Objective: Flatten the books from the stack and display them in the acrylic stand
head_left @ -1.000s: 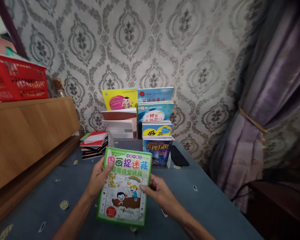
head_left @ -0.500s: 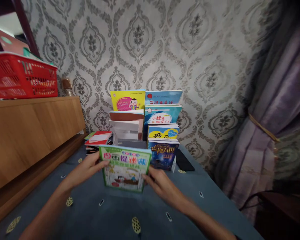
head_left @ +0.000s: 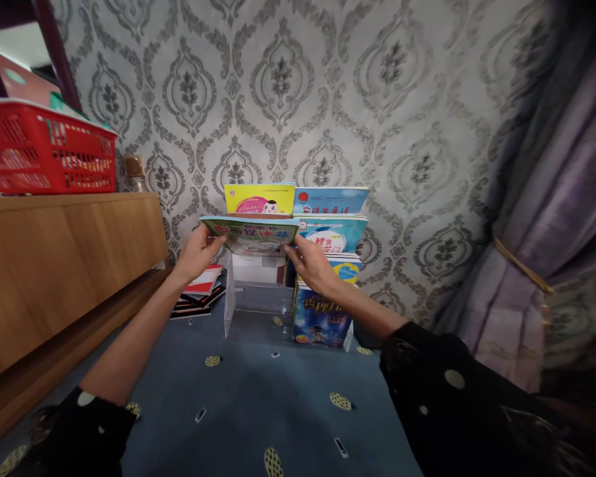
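Note:
A thin green-edged picture book is held between my two hands, tilted back so its cover looks foreshortened. My left hand pinches its left edge, and my right hand grips its right edge. Beneath and behind the book stands a clear acrylic tiered book rack. Its left column has a yellow book at the back; the lower front tier there is bare. The right column carries a light blue book, a teal book, a blue-and-yellow book and a dark blue book.
Left of the rack lies a pile of red and black books. A wooden cabinet runs along the left, with a red plastic basket on top. The blue patterned cloth covers the surface. A purple curtain hangs at right.
Both hands have lifted the picture book from low in front of the rack up and forward over its left column. The book has tipped back, and the rack's bare front tier now shows.

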Demonstrator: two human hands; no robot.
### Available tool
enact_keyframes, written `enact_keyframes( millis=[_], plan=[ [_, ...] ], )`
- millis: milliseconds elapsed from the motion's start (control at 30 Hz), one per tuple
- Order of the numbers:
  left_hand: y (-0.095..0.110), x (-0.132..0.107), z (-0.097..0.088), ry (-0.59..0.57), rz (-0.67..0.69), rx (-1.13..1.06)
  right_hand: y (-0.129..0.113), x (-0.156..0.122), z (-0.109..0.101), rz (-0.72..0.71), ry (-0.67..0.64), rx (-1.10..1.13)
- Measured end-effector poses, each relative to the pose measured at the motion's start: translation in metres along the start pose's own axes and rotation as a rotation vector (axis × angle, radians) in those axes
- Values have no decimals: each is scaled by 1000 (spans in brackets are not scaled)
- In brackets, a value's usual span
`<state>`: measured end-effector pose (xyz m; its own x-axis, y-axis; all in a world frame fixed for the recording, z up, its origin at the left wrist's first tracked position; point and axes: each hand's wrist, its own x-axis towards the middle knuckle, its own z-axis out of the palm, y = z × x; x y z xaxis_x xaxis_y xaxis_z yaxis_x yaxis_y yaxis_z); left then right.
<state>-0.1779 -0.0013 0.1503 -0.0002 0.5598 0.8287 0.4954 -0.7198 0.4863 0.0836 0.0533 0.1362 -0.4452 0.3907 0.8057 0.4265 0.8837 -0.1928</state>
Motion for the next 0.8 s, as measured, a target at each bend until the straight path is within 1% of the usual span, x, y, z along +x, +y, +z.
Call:
enact_keyframes(
  millis=[233, 367, 467, 500, 567, 667, 800],
  plan=[
    [-31, -2, 6, -46, -54, 21, 13, 5, 14, 106, -75, -104],
    [-52, 2, 10, -50, -101, 7, 14, 9, 16, 192, -130, -164],
    [-64, 6, 13, -68, -129, 1, 10, 9, 15, 189, -113, -133],
    [-67, 8, 14, -61, -129, 37, 8, 7, 14, 182, -106, -125],
    [-71, 9, 16, -37, -143, 181, 4, 3, 13, 183, -111, -132],
    [-75, 9, 19, -6, -190, 374, -1, -7, 14, 189, -136, -149],
    [-76, 3, 25, -17, -197, 415, 1, -24, 23, 181, -159, -159]
  ],
)
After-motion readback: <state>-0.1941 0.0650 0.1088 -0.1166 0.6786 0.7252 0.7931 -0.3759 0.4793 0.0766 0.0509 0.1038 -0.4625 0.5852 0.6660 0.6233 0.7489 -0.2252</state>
